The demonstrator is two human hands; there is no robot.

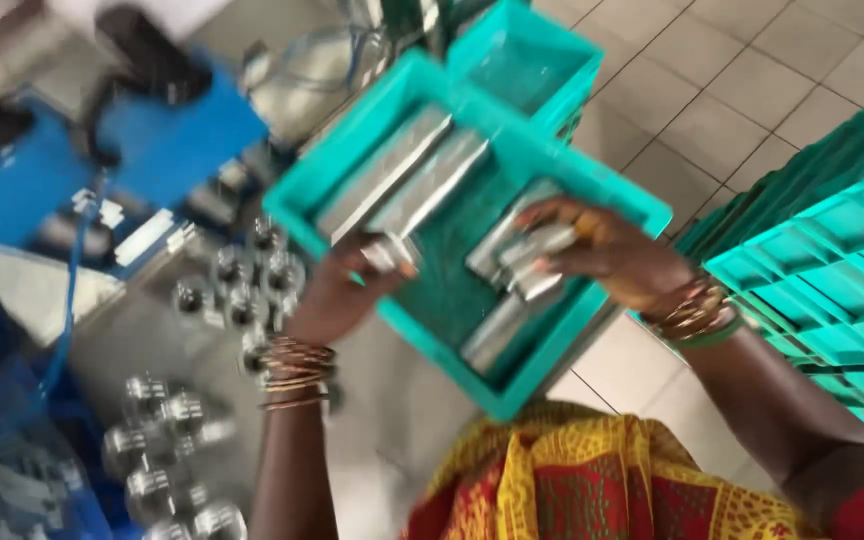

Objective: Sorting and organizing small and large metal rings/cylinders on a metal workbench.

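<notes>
Metal bars (422,180) in teal crate (352,165), both hands inside.

Right hand (607,255) clenched around a short silver bar (527,258) near crate's right wall; left hand (347,290) pinching a small metal piece (387,252) at crate's near-left edge. Blurred round metal fittings (237,290) on tabletop (152,340) just left. Second teal crate (527,60) beyond.

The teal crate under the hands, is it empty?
No, the teal crate holds several long silver metal pieces, and the right hand grips some of them.
</notes>
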